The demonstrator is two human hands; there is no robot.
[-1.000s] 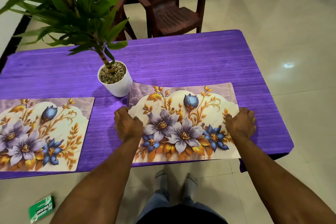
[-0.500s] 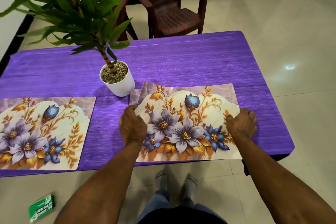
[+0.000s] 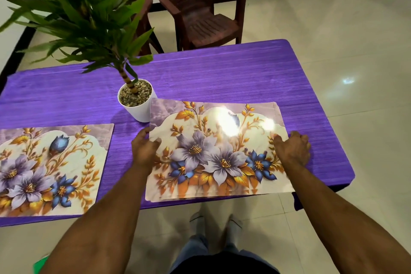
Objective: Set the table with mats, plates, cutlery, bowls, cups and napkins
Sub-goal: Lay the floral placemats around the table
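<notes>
Taking the potted plant (image 3: 135, 100) as the reference mark, the inspection ran from left to right across the purple-covered surface (image 3: 222, 73).

Left of the plant and nearer the person, one floral mat (image 3: 49, 167) lay flat along the near edge of the surface, with nothing on it. This place appeared laid as far as its mat goes.

Just right of the plant, a second floral mat (image 3: 218, 153) was in hand. Its far left corner sat touching or just beside the white pot; which of the two could not be told. The left side of this mat looked raised off the surface, and its near edge seemed to overhang the surface edge slightly. At that near edge there appeared to be more than one layer, so a stack of mats is possible, though this could not be confirmed.

The left hand (image 3: 144, 149) held the left edge of this mat, thumb on top and fingers curled beneath it, a grip clamped on the mat. The right hand (image 3: 293, 149) lay on the mat's right edge with fingers bent down onto it; whether they pinched the edge or only pressed it could not be told.

Judged progress: early. Mats are partly placed. No plates, cutlery, bowls, cups or napkins were in view. Two brown chairs (image 3: 200, 6) stood beyond the plant.
</notes>
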